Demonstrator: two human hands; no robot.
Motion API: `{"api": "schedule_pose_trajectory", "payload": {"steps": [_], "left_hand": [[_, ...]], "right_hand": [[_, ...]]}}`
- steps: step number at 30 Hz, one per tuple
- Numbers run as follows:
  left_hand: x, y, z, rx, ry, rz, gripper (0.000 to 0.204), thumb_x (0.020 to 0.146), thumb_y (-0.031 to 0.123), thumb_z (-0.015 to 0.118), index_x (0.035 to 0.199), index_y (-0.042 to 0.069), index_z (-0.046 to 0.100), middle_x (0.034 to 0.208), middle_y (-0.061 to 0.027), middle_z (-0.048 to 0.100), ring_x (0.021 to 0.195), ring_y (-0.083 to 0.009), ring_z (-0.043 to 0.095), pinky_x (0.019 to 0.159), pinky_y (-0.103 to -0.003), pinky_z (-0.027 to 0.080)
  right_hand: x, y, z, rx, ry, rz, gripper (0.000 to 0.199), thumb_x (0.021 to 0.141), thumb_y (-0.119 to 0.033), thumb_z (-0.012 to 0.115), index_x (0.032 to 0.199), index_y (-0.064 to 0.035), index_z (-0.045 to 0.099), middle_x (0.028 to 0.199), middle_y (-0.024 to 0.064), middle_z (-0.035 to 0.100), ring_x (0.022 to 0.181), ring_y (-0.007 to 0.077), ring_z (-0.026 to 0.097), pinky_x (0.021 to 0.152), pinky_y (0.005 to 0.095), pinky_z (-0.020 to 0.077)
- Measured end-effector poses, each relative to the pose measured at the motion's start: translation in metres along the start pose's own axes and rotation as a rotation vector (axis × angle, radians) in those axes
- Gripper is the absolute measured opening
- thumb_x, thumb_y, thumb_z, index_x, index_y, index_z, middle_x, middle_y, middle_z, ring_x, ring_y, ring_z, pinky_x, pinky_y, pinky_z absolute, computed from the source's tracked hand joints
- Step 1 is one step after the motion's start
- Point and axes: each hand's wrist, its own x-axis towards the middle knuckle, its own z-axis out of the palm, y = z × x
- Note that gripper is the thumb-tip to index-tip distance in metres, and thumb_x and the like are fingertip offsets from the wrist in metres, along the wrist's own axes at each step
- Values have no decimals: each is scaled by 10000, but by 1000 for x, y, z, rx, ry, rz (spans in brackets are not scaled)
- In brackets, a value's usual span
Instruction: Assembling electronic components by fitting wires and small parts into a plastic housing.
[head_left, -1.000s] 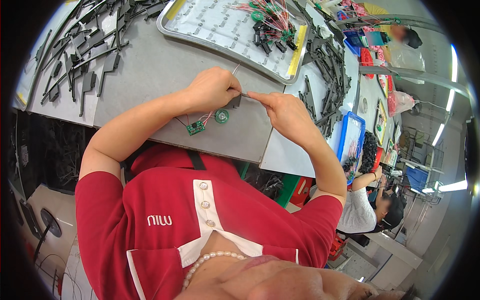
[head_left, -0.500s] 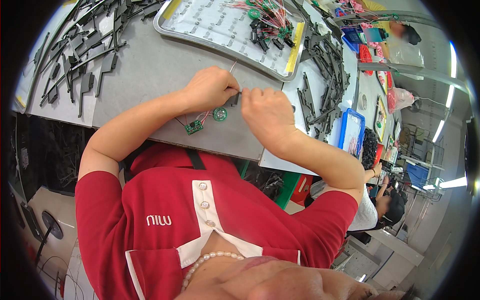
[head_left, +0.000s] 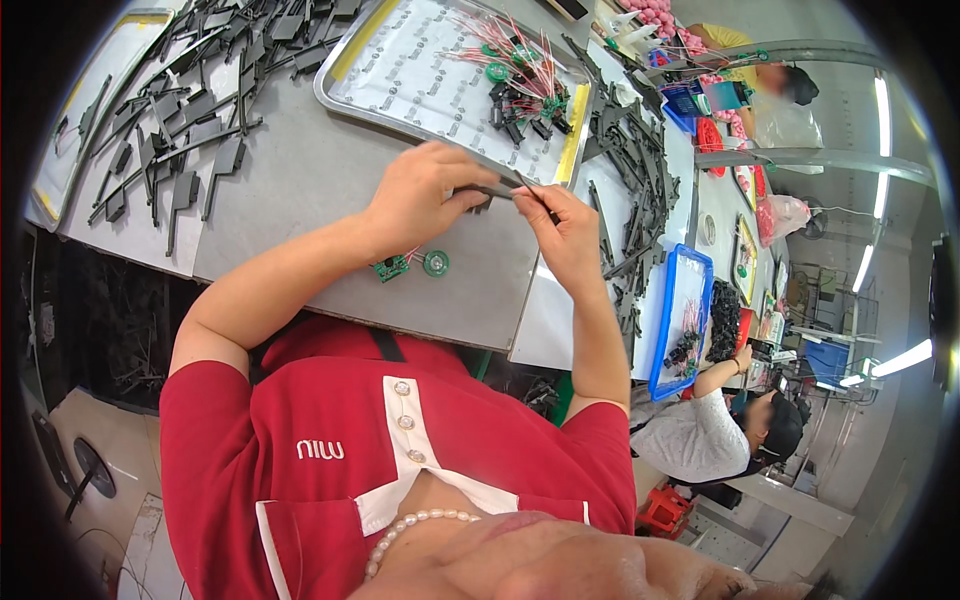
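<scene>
Both hands pinch a thin dark plastic strip [head_left: 497, 191]: left hand [head_left: 425, 195] and right hand [head_left: 565, 230] fingers closed on opposite ends, its long axis running along the grey counter's [head_left: 300, 200] near edge.

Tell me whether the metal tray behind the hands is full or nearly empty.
Mostly empty. The metal tray shows bare liner over most of its floor; only a cluster of red-wired green parts sits at its right end.

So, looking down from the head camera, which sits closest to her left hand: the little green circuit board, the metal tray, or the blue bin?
From the left hand:
1. Green circuit board, just below the hand.
2. Metal tray, above it.
3. Blue bin, far right.
</scene>
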Motion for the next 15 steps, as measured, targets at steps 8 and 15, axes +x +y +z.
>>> {"api": "schedule_pose_trajectory", "payload": {"steps": [8, 15], "left_hand": [[0, 2, 6, -378, 343, -217, 870, 725, 165, 766, 1382, 68, 204, 1213, -125, 451, 1074, -218, 508, 893, -355, 428], [3, 14, 5, -881, 269, -303, 769, 778, 28, 697, 1351, 86, 188, 1077, -119, 475, 860, -166, 627, 672, -229, 525]], "right_hand": [[5, -2, 25, -24, 495, -160, 128, 763, -63, 687, 886, -45, 658, 746, 83, 630, 641, 228, 582, 581, 301, 455], [-2, -6, 19, 362, 523, 106, 161, 857, -153, 637, 918, -5, 659, 734, 42, 625, 654, 123, 561, 584, 255, 438]]}}
